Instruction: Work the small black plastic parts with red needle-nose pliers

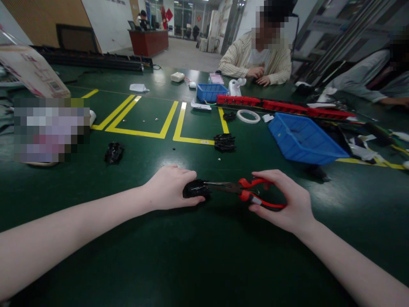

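Over the smooth dark-green tabletop (179,264), our left hand (171,187) is pinching while our right hand (289,202) is gripping red-handled, long-nosed metal pliers (235,187), tips reaching the glossy black lump (196,190) in our left. We're probably wanting firm bracing, gentle squeezing tbh.

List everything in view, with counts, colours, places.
Long-nosed metal pliers: one, red-gripped, front centre
Shiny lump: one, black, at the pliers' tips
Loose shiny bundles: at least two, black, middle
Open plastic bins: two, blue, right and back centre
Flat ring: one, white, between the bins
Long strip: one or two, red, back right
Tape outlines: several, yellow, middle
Tabletop: one, dark green, underneath
Printed packet: one, whitish, left
Long rails: several, black, back left
Scraps: several, white, near the bins
Desk: one, red-brown, far background
People: three or more, varied clothing, background
Left hand: one, bare, around the lump
Right hand: one, bare, on the pliers
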